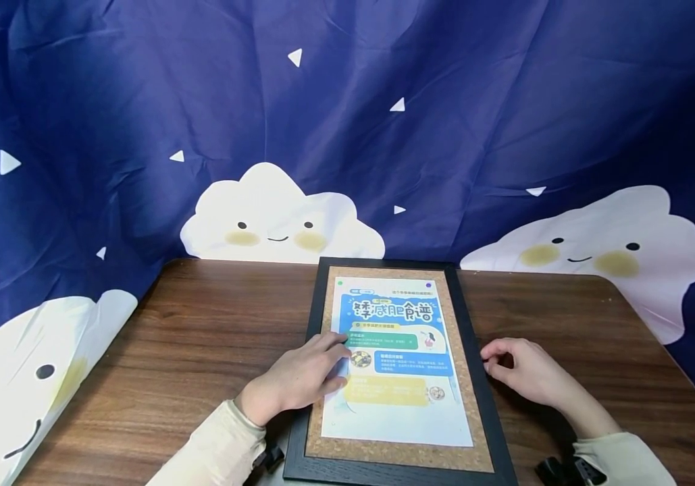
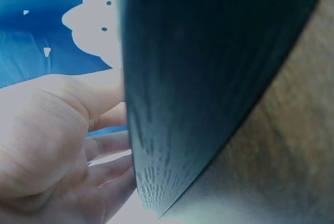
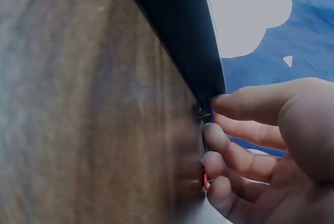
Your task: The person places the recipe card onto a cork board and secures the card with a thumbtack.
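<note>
Head view first: there's a Chinese recipe poster [image 1: 398,425] lying on a black-framed corkboard [image 1: 408,454], which sits flat on a dark wood bench [image 1: 225,324]. A green pin [image 1: 340,282] and a purple pin [image 1: 428,285] are at its top corners. The left hand [image 1: 298,374] rests over the left side of the frame, fingers loosely spread, tips on the poster's left edge. The right hand [image 1: 526,371] is on the other side, thumb and fingers bent toward the frame's right edge. Blue cloud-print cloth [image 1: 335,101] hangs behind.

Left wrist cam: mostly the side of the black frame, with thumb and fingers reaching over it, slightly apart.

Right wrist cam: fingertips right by the frame, next to a tiny dark-blue-and-yellow bit [image 3: 205,115] and a small red thing [image 3: 205,180]. Can't tell if that hand's actually pinching either one.
</note>
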Available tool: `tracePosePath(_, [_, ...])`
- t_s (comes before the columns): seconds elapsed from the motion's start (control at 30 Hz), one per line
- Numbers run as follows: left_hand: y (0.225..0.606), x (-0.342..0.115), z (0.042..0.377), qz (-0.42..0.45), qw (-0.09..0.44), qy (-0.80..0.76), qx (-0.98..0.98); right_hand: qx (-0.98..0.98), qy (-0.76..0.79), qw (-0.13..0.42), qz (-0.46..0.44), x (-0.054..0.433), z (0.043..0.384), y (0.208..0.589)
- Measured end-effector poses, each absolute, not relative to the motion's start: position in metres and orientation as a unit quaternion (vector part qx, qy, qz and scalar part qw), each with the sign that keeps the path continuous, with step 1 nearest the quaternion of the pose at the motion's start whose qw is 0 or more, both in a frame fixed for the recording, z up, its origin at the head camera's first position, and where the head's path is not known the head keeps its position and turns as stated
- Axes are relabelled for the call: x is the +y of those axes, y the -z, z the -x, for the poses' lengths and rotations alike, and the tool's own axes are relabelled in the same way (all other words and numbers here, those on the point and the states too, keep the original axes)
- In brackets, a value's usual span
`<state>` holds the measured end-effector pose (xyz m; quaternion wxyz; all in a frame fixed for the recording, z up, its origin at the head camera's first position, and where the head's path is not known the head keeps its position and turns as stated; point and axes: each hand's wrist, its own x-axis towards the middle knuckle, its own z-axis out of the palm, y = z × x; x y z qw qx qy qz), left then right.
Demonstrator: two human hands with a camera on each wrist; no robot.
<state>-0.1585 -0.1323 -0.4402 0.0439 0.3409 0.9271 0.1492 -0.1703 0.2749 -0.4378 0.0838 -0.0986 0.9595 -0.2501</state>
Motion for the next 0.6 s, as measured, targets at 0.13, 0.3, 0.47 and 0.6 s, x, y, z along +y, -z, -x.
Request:
tracePosePath(0.13, [0.4402, -0.1321, 0.1589, -0.343, 0.044, -0.149, 0.926, 0.958, 0.256, 0.09, 0.093, 0.2745, 0.1682, 0.4375])
tracePosePath(0.3, [0.4402, -0.1319, 0.1587, -0.338, 0.051, -0.151, 0.927, 0.963, 0.241, 0.081, 0.092, 0.2739, 0.1676, 0.4391])
tracePosePath(0.47, [0.4399, -0.1317, 0.1588, -0.335, 0.054, -0.152, 0.928, 0.967, 0.221, 0.062, 0.107, 0.2741, 0.1678, 0.4397])
tracePosePath(0.6, [0.4391, -0.1317, 0.1591, -0.333, 0.055, -0.153, 0.929, 0.968, 0.222, 0.056, 0.104, 0.2734, 0.1686, 0.4389])
